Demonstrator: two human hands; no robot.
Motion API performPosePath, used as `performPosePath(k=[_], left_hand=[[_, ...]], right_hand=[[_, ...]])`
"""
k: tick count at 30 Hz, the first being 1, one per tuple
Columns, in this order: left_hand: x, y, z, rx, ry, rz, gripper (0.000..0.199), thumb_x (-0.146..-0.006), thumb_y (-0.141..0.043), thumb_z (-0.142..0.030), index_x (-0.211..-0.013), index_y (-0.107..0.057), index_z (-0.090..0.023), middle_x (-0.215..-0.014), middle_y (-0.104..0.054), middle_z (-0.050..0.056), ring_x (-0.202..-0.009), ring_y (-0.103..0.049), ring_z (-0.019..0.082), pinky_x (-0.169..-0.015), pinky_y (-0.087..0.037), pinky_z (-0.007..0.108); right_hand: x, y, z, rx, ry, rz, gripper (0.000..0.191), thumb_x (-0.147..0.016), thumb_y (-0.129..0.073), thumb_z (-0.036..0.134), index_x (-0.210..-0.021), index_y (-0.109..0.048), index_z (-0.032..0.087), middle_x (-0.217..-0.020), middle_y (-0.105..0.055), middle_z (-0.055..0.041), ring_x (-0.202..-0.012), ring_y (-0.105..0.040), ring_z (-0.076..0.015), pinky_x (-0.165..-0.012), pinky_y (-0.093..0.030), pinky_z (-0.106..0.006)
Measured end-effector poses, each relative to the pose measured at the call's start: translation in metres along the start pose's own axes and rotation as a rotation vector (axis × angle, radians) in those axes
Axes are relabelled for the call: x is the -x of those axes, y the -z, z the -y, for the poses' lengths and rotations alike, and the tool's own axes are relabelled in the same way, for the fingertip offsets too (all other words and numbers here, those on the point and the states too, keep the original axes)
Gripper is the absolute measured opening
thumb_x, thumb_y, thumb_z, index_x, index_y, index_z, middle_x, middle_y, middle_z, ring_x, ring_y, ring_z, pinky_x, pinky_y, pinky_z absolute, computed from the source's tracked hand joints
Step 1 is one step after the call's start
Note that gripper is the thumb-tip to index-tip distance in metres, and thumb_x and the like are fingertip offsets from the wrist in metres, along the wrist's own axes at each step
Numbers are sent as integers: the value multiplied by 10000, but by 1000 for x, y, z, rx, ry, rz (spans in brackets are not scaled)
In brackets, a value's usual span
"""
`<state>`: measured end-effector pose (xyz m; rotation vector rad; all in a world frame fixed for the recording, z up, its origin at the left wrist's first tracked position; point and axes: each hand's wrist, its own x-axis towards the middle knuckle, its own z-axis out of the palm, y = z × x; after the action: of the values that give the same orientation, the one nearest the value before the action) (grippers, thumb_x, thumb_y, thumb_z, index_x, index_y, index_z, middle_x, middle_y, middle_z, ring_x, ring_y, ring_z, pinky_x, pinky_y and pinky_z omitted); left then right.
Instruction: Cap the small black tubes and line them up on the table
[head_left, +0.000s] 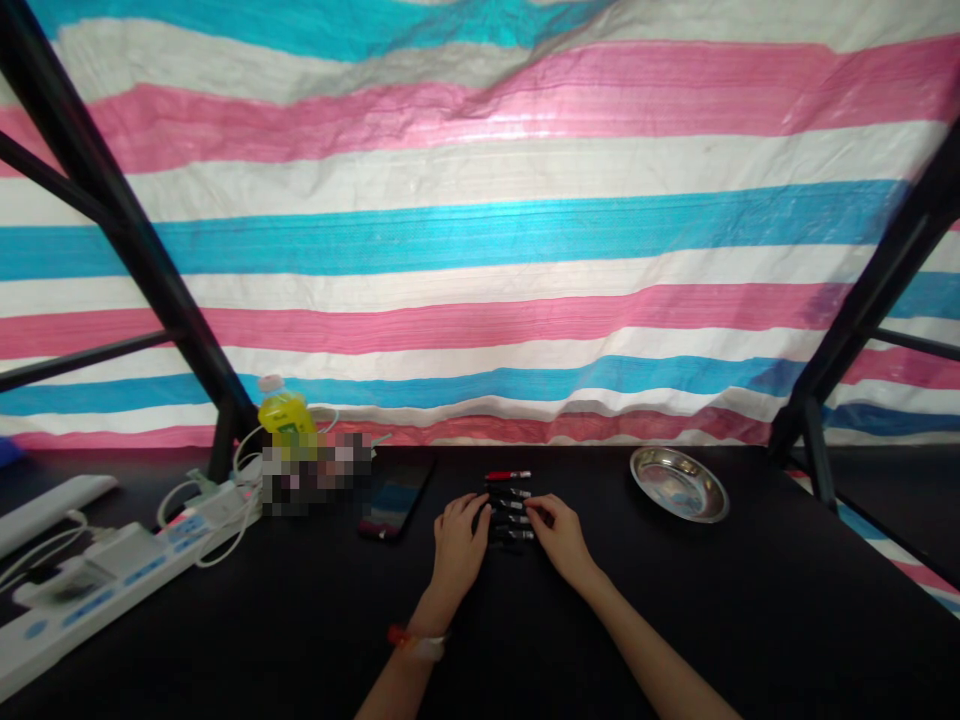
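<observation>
Left hand [459, 545]: palm down, fingers [466, 503] bent. Right hand [564, 540]: fingers curled inward. Both forearms [645, 640] converge forward.

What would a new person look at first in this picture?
Probably the huge pink, blue and white striped sheet behind the table. Next, the left hand and right hand at opposite ends of the dark pens, with a red pen just beyond. Then maybe the shiny metal dish at right and yellow bottle at back left.

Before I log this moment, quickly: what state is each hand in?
Left hand: partly curled at the left ends of the dark pens; grip can't be told.
Right hand: fingers bent at their right ends; grip can't be told.
</observation>
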<state>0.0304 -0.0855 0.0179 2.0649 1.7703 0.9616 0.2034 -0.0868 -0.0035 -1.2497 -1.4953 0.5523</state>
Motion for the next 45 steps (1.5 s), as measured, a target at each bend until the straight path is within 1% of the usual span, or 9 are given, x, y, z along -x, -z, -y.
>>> performPosePath(k=[8,15,23,26,30,33,36,40,45], left_hand=[[1,0,0,-13,-16,-15,293,-879,-415,-311,-1024,-662,-248,-1059,-644,68,-1039,-538,225,-897,-366,417],[1,-1,1,-18,-36,-34,293,-880,-412,-314,-996,-673,-250,-1014,-651,62,-1002,-552,226,-870,-381,411],[2,-2,2,-4,-42,-30,301,-883,-402,-314,-990,-674,-245,-1007,-649,62,-992,-557,227,-849,-411,404],[0,-3,4,37,-38,-64,290,-874,-419,-320,-982,-676,-239,-1025,-645,66,-1004,-559,230,-863,-426,413],[-12,-6,9,158,24,-108,304,-868,-422,-324,-1022,-655,-203,-1100,-639,84,-1060,-554,232,-914,-425,409],[-22,-6,12,227,126,-59,327,-875,-408,-333,-1070,-629,-192,-1110,-653,82,-1079,-558,233,-942,-409,406],[-26,-5,11,249,189,-15,323,-873,-418,-344,-1088,-618,-209,-1130,-653,66,-1104,-553,221,-965,-390,388],[-27,-4,10,251,212,17,310,-875,-418,-353,-1087,-613,-237,-1149,-646,48,-1127,-540,211,-998,-352,396],[-26,-5,14,282,220,8,314,-874,-404,-366,-1076,-611,-243,-1077,-678,39,-1073,-575,214,-973,-373,398]], right_hand=[[0,1,3,9,4,-7,211,-780,-520,284,-797,-699,174,-712,-632,-48,-590,-550,-157,-559,-449,-269],[0,2,5,14,-10,0,208,-779,-511,262,-801,-702,180,-729,-643,-48,-592,-551,-157,-555,-442,-266],[1,3,5,-1,-13,-15,212,-779,-505,258,-821,-697,176,-729,-620,-45,-596,-548,-157,-568,-447,-270],[0,2,4,-4,-11,-47,221,-784,-503,268,-852,-689,170,-737,-612,-48,-601,-546,-159,-570,-450,-275],[-4,1,-4,9,-45,-98,221,-776,-511,283,-835,-688,165,-734,-601,-53,-603,-544,-164,-579,-457,-289],[-11,0,-13,13,-76,-107,222,-735,-548,284,-842,-694,155,-739,-581,-49,-578,-526,-153,-563,-458,-288],[-18,2,-22,21,-85,-56,232,-687,-588,269,-846,-706,149,-744,-557,-39,-545,-494,-129,-544,-444,-273],[-27,4,-28,29,-103,33,231,-674,-610,278,-829,-723,149,-694,-539,-19,-533,-464,-117,-527,-407,-253],[-43,6,-30,-1,-198,121,265,-654,-661,315,-836,-731,136,-579,-537,9,-525,-457,-119,-521,-364,-242]])
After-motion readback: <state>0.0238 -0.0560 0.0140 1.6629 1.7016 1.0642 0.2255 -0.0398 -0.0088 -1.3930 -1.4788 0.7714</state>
